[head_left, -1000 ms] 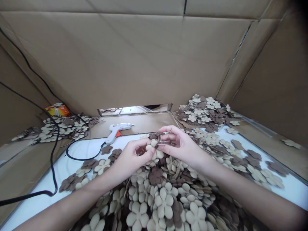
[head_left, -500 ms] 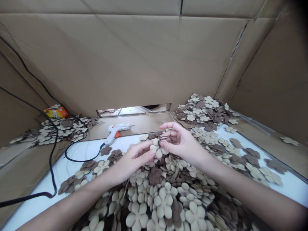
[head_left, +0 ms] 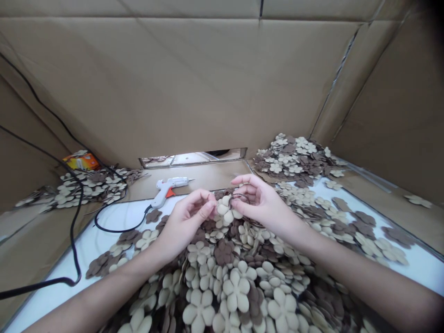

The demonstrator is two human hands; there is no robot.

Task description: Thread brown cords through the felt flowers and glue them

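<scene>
My right hand [head_left: 262, 199] pinches a thin, dark, shiny ring [head_left: 239, 196] between thumb and fingers. A cream five-petal fabric flower [head_left: 227, 210] sits at the ring's left side, against the fingertips. Just left of that flower is my left hand [head_left: 194, 210], its thumb and forefinger pressed together; whatever they pinch is too small or hidden to make out. Beneath both hands spreads a heap of cream and brown fabric flowers [head_left: 236, 289].
A white glue gun [head_left: 165, 189] with an orange trigger lies beyond my left hand, its black cord [head_left: 77, 222] running left. More flowers are piled at back right [head_left: 294, 159] and back left [head_left: 83, 185], near an orange packet [head_left: 81, 161]. Cardboard walls [head_left: 194, 83] surround the white work surface [head_left: 45, 296].
My left hand has drawn slightly left and up, off the cream flower, and its fingers have curled into a pinch. My right hand stays nearly in place with the ring.
</scene>
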